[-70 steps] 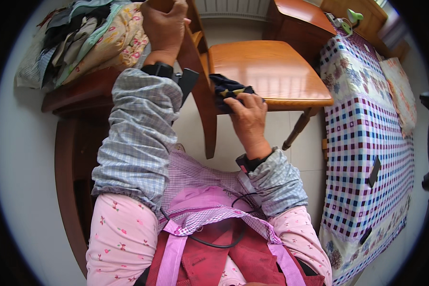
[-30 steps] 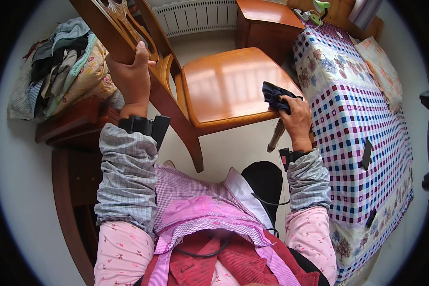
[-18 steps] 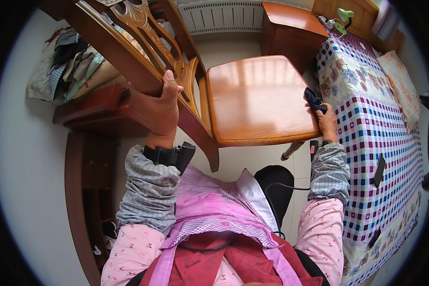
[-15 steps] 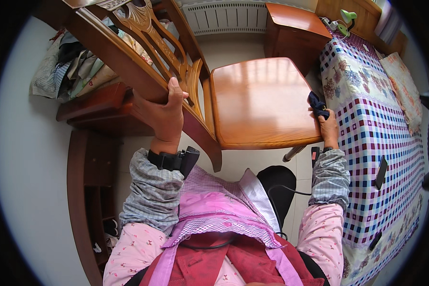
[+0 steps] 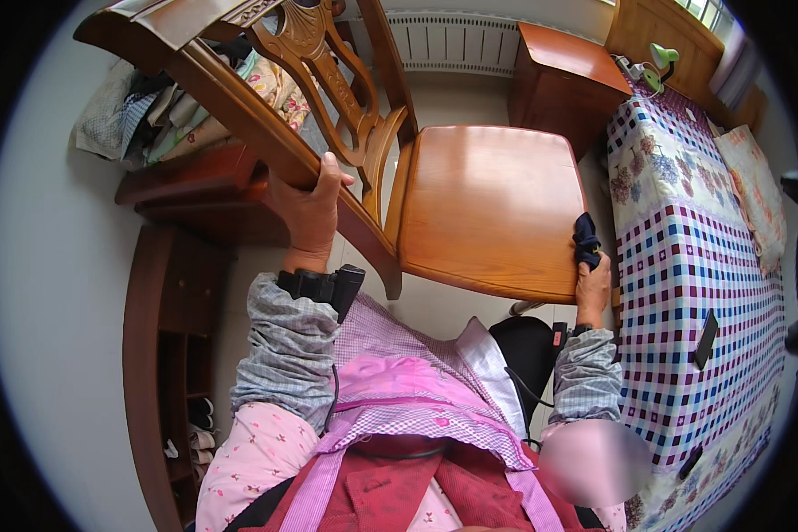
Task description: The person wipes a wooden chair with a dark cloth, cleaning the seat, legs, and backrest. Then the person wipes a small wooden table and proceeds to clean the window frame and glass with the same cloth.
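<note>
A brown wooden chair [image 5: 492,208] with a carved back and a glossy seat stands tilted in front of me. My left hand [image 5: 312,211] is closed round the near post of its backrest, thumb on top. At the seat's right edge, my right hand [image 5: 593,288] grips the near corner, its fingers partly hidden below. A bunched dark blue cloth [image 5: 585,239] sticks out of that hand and lies against the seat edge. One metal-looking leg end [image 5: 525,308] shows beneath the seat.
On the right is a bed [image 5: 674,293] with a checked cover, bearing a black phone-like object [image 5: 707,340] and a pillow [image 5: 751,191]. Farther back stand a wooden cabinet [image 5: 563,80] and a radiator [image 5: 452,40]. Folded clothes [image 5: 195,115] lie at left, above an open shelf unit [image 5: 173,355].
The chair has turned a little, its seat's right side swinging toward me. My right hand has come nearer with it, still holding the cloth. My left hand keeps its grip on the post.
</note>
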### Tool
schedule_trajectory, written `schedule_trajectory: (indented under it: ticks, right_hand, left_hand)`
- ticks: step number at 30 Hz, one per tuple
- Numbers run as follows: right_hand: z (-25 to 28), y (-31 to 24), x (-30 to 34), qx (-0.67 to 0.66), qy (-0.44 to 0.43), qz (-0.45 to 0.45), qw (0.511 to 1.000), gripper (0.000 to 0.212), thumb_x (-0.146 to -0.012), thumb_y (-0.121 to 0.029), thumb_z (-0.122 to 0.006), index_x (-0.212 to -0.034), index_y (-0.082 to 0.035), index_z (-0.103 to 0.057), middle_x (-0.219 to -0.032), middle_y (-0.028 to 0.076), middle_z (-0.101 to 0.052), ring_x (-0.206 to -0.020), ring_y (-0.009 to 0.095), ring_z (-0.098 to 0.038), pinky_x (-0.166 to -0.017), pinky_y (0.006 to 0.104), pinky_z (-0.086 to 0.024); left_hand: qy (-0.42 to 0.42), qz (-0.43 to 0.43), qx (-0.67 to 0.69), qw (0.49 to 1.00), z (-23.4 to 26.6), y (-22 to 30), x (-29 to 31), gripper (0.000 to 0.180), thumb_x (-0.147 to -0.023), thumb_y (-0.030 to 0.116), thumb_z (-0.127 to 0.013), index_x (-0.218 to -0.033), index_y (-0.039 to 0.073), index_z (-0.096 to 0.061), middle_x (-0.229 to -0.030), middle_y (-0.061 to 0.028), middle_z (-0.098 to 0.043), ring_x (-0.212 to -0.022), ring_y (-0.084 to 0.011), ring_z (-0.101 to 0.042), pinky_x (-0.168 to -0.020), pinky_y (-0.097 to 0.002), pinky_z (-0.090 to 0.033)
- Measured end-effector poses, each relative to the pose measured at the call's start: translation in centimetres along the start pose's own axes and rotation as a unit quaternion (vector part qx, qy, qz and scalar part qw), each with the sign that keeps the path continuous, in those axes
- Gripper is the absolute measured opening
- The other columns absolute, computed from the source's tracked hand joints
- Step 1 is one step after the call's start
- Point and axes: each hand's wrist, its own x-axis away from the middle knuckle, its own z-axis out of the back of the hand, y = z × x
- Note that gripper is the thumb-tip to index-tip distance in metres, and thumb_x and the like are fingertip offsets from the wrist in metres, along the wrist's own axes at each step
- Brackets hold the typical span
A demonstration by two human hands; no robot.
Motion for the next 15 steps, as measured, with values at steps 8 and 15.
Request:
schedule_trajectory:
  ticks: [8, 15]
  right_hand:
    - [-1.0, 0.2, 4.1, 0.012, 0.033, -0.005, 0.999, 0.050, -0.093, -0.023, -0.069, -0.138, -0.011, -0.049, -0.123, 0.022, -0.061, -0.112, 0.044, -0.060, -0.094, 0.0498, -0.049]
    - [1.1, 2.1, 5.2, 0.031, 0.019, -0.025, 0.999, 0.051, -0.094, -0.023, -0.068, -0.140, -0.010, -0.047, -0.126, 0.022, -0.060, -0.115, 0.044, -0.058, -0.096, 0.0491, -0.048]
  left_hand:
    - [0.005, 0.036, 0.036, 0.999, 2.6, -1.9, 1.8, 0.009, -0.096, 0.004, -0.062, -0.099, -0.001, -0.056, -0.079, -0.0071, -0.066, -0.072, -0.0176, -0.068, -0.075, -0.0317, -0.055]
    - [-0.062, 0.021, -0.110, 0.992, 3.9, 0.4, 2.8, 0.019, -0.095, 0.017, -0.072, -0.101, -0.001, -0.066, -0.083, -0.0050, -0.070, -0.077, -0.0142, -0.067, -0.075, -0.0290, -0.052]
